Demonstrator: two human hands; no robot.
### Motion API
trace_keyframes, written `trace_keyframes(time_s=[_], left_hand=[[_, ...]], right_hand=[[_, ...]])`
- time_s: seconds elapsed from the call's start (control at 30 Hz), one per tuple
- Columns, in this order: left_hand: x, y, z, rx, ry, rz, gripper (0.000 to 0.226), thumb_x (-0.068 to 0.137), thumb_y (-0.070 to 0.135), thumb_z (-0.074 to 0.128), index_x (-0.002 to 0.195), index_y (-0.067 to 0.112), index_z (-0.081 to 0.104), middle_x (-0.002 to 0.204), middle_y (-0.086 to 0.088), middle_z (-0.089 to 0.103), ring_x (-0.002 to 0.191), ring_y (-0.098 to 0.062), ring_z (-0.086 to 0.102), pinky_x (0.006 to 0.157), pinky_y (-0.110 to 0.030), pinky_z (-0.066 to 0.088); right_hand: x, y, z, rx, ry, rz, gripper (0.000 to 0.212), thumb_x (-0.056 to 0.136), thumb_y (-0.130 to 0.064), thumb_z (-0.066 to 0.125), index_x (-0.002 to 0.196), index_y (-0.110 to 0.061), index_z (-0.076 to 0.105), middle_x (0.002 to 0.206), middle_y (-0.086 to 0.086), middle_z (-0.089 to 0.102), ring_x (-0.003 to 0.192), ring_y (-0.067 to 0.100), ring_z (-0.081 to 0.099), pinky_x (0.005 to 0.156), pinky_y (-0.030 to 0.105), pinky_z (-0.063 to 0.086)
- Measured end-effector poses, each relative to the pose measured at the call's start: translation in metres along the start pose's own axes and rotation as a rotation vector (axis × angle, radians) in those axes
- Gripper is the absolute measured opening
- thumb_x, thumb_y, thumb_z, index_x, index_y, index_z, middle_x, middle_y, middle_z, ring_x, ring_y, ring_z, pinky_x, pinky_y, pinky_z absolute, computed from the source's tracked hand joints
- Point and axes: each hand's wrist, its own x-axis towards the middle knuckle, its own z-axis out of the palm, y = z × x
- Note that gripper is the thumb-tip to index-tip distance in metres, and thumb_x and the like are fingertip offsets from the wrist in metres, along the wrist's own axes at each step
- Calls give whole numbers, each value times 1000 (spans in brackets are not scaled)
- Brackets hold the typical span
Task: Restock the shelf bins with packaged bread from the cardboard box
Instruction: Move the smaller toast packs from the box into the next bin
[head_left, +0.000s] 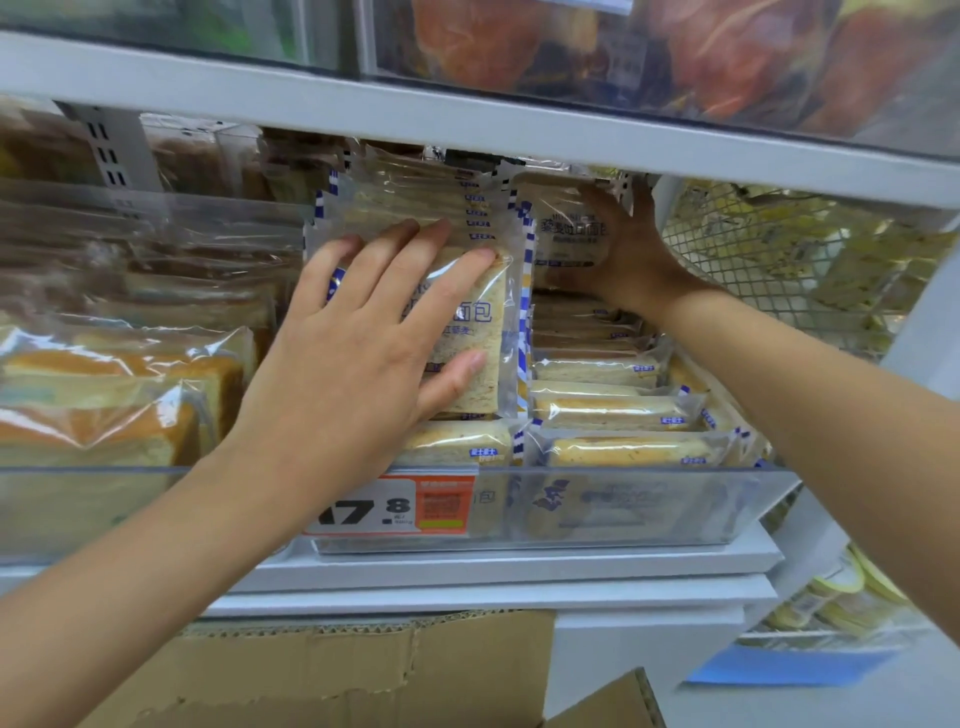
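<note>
Clear plastic bin (768, 470), nearly full: the upright bread pack (470, 317) under the flat, spread-fingered left hand (358, 353) may topple forward over the low front wall (623, 501) once released, and the right hand (628, 249), grip unclear, could dislodge the rear pack (569, 234) it touches.

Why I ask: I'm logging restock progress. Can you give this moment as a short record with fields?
left hand: fingers spread flat on an upright bread packet at the front
right hand: against a rear packet; grip unclear
clear bin: flat packets stacked on its right side
price tag: on the bin's front wall
cardboard box: below the bin, flaps open
</note>
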Motion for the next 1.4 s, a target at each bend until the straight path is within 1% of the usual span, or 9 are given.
trace_keyframes(time_s=[0.17, 0.27, 0.37, 0.57, 0.67, 0.77, 0.93, 1.17, 1.4], left_hand=[[0, -1, -2, -56, 18, 2, 61, 99, 52, 33, 152, 21, 27, 152, -11, 38, 138, -29, 37, 112, -47, 27], [1, -1, -3, -234, 57, -41, 61, 94, 49, 48, 142, 13, 40, 148, -18, 39, 134, -33, 40, 112, -48, 29], [-2, -4, -9, -411, 142, -120, 53, 82, 47, 67, 119, 10, 59, 137, -21, 45, 131, -34, 37, 113, -45, 31], [-21, -11, -21, -339, 85, -168, 48, 83, 52, 62, 121, 22, 65, 112, -5, 61, 104, -27, 54, 86, -39, 36], [-36, -10, -33, -450, 65, -207, 40, 85, 40, 65, 118, 18, 66, 111, -4, 63, 104, -26, 54, 87, -39, 41], [-59, -1, -51, -566, 42, -284, 22, 87, 28, 68, 105, 16, 66, 97, -1, 61, 87, -21, 56, 77, -39, 48], [-141, 13, -48, -753, -305, -441, 16, 89, 32, 66, 100, 21, 64, 90, 7, 61, 79, -12, 55, 72, -35, 48], [-313, -1, 8, -804, -870, -672, 20, 91, 33, 65, 105, 19, 65, 96, 4, 64, 82, -8, 57, 78, -28, 48], [-386, 12, 44, -963, -1093, -791, 6, 89, 19, 69, 92, 20, 64, 89, 1, 65, 63, -2, 55, 67, -17, 45]], right_hand=[[-25, -12, -2, -97, 4, 15, 94, 81, -48, 73, 153, -42, 13, 163, 2, -12, 150, 29, -6, 120, 48, 12], [-54, -38, -5, 65, 95, -33, 58, 91, -36, 64, 144, -30, 42, 153, 4, 34, 140, 25, 34, 115, 38, 32], [-100, -73, -7, 366, 225, -41, 27, 94, -30, 58, 118, -20, 57, 109, 0, 64, 98, 20, 61, 85, 31, 48], [-138, -104, 1, 219, 70, -52, 74, 89, -40, 67, 150, -25, 28, 137, 3, 50, 112, 19, 57, 91, 22, 45], [-150, -110, -8, 120, 115, -38, 67, 90, -36, 66, 148, -24, 33, 143, 10, 41, 129, 22, 42, 105, 31, 37], [-179, -119, -9, -2, 225, -147, 39, 88, -21, 65, 125, -15, 56, 119, 8, 51, 106, 22, 53, 87, 36, 47], [-253, -130, 43, 59, -106, -176, 21, 86, -14, 62, 107, -13, 63, 93, -4, 57, 78, 12, 50, 75, 36, 48], [-355, -78, 183, -2, -891, 9, 33, 88, -12, 59, 120, -15, 64, 114, 3, 63, 94, 15, 57, 84, 26, 44], [-430, -18, 277, -215, -1338, 154, 53, 94, -25, 55, 143, -13, 41, 141, 10, 51, 129, 30, 46, 103, 33, 41]])
